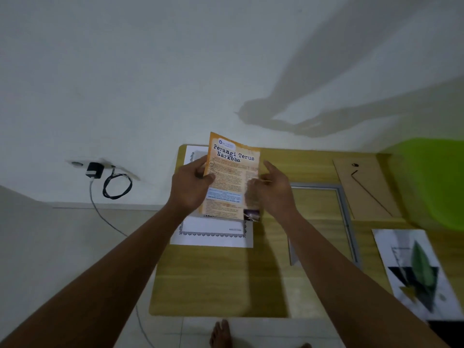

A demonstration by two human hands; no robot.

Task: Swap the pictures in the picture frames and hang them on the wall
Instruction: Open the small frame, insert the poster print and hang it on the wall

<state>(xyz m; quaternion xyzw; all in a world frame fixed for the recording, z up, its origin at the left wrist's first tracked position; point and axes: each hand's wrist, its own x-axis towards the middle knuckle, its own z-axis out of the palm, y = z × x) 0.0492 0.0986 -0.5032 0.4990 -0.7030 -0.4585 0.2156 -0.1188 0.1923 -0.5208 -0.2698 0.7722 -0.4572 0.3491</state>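
Observation:
An orange printed picture (232,172) titled "Perangi Terus Narkoba" is held up above the wooden table (213,280). My left hand (190,184) grips its left edge, thumb on the front. My right hand (272,189) is at its right edge, index finger raised; the grip there is unclear. Under it lies a white sheet with a patterned border (213,233). A grey picture frame (344,204) lies flat to the right. Its brown backing board (364,187) rests behind it. A leaf picture (416,270) lies at the table's right edge.
A green object (431,177) sits at the far right against the white wall. A charger with a coiled black cable (110,182) is plugged into a wall socket at left. A bare foot (221,332) stands on the tiled floor below the table.

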